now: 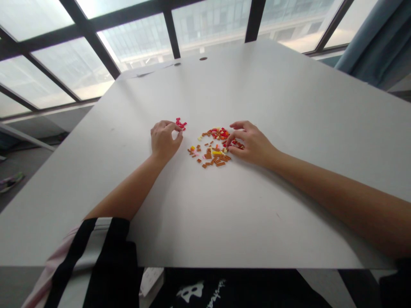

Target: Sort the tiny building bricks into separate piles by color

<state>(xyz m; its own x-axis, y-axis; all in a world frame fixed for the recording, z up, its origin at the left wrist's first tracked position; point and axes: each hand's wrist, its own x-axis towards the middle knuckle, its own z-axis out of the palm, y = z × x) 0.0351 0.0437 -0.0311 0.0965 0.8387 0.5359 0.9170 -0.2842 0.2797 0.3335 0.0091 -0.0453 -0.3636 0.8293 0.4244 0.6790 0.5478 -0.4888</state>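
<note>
Resting over the work: left hand (164,139), thumb and forefinger drawn near each other beside a small cluster of red plastic bricks (180,124); whether one is pinched, I cannot tell. Right hand (252,140), fingers curled, loosely parted, at the right edge of a mixed heap of brown, red, orange and yellow plastic bricks (220,163); grip hidden. Cluster set apart, presumably against mixing; heap spread low, perhaps for easier picking. Beneath: broad white tabletop (205,222). Beyond: dark-framed window (171,32), blue fabric curtain (379,47).
</note>
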